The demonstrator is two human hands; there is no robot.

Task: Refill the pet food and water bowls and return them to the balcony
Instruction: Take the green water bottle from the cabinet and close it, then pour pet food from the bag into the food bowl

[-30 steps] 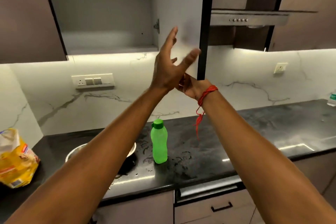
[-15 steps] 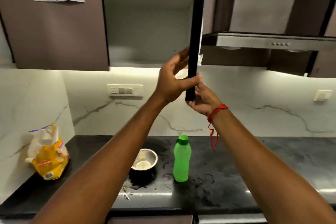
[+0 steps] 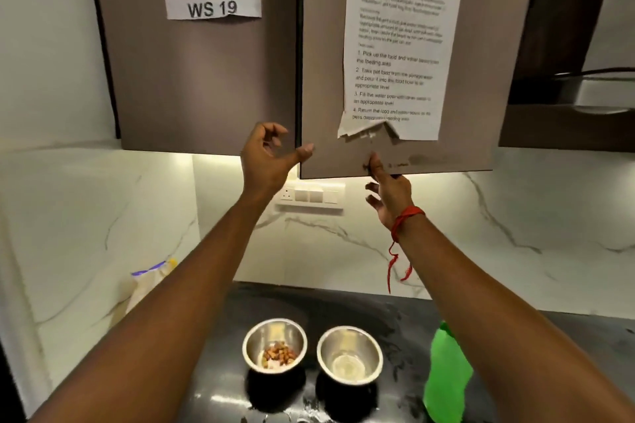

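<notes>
Two steel bowls stand side by side on the black counter. The left bowl (image 3: pixel 275 345) holds brown pet food kibble. The right bowl (image 3: pixel 349 356) looks to hold clear water. A green bottle (image 3: pixel 446 374) stands to their right, partly behind my right forearm. Both hands are raised at the upper cabinet door (image 3: pixel 398 154). My left hand (image 3: pixel 268 158) is open, its thumb touching the door's left edge. My right hand (image 3: pixel 388 189) has a fingertip pressed on the door's lower edge, other fingers spread.
A taped instruction sheet (image 3: pixel 398 45) hangs on the door. The neighbouring door carries a "WS 19" label (image 3: pixel 212 6). A yellow food bag (image 3: pixel 151 285) leans at the left wall. A switch plate (image 3: pixel 309 197) is on the marble backsplash, a range hood (image 3: pixel 598 89) at right.
The cabinet door has swung from edge-on to nearly shut. My left hand let go of its edge. The view shifted, and both bowls now show below.
</notes>
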